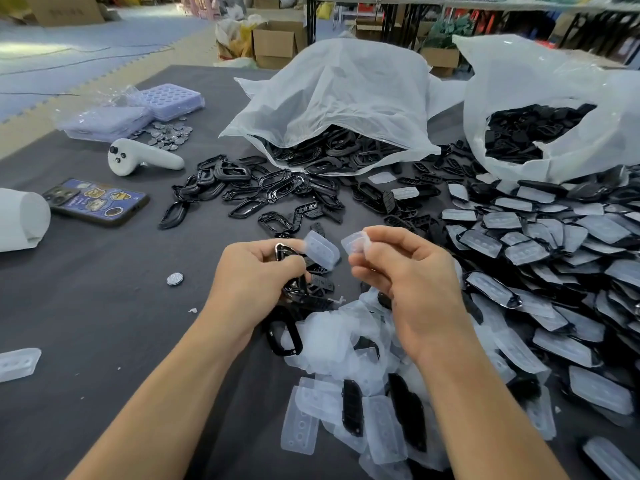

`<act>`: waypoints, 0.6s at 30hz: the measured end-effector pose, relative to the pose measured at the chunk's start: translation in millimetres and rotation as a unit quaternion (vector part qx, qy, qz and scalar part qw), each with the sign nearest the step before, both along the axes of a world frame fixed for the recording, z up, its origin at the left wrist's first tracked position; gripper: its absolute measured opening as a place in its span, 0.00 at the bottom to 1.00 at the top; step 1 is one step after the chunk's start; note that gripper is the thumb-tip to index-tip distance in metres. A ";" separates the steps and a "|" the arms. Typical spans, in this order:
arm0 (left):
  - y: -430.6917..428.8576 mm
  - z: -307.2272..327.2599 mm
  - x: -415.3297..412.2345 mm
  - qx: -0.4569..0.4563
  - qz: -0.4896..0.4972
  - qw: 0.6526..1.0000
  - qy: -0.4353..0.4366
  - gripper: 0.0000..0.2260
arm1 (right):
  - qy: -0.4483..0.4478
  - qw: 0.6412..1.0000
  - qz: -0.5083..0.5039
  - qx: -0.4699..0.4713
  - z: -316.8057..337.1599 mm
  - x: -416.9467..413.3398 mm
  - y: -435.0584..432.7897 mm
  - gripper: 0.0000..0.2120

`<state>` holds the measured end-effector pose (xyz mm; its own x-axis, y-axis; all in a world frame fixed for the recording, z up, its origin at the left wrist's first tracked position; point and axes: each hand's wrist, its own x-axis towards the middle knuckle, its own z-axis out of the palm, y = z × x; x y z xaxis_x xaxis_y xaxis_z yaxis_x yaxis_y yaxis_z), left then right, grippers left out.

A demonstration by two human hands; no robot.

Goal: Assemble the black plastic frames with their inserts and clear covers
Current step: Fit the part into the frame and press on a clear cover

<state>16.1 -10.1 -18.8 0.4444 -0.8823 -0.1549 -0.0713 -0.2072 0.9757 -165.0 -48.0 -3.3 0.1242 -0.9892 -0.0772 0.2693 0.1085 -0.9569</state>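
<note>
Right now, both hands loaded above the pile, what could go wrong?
The left hand grips a black frame and a clear cover together; one may slip into the loose covers below. The right hand pinches a second cover by its edge, so it could seat skewed. Covered pieces at right abut the loose covers and might mix.

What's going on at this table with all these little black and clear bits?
A person is assembling small parts by hand. The left hand grips a black frame and a clear cover; the right hand pinches a second cover. Piles of loose frames, covers and covered pieces lie around them on the table.
</note>
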 end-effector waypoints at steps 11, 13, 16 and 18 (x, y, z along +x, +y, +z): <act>5.8 3.5 -12.8 -0.081 -0.083 0.993 -0.010 0.13 | -0.070 0.992 0.058 0.089 0.7 0.3 0.9 0.08; 8.1 6.9 -17.5 -0.091 -0.124 0.986 0.064 0.11 | -0.061 0.992 0.063 0.086 1.8 2.2 0.5 0.13; 7.8 7.4 -20.6 -0.094 -0.129 0.983 0.086 0.10 | -0.011 0.997 0.065 0.051 2.8 5.0 2.2 0.12; 7.9 7.3 -20.1 -0.097 -0.126 0.984 0.075 0.08 | 0.030 0.997 0.065 0.022 2.3 6.4 3.4 0.10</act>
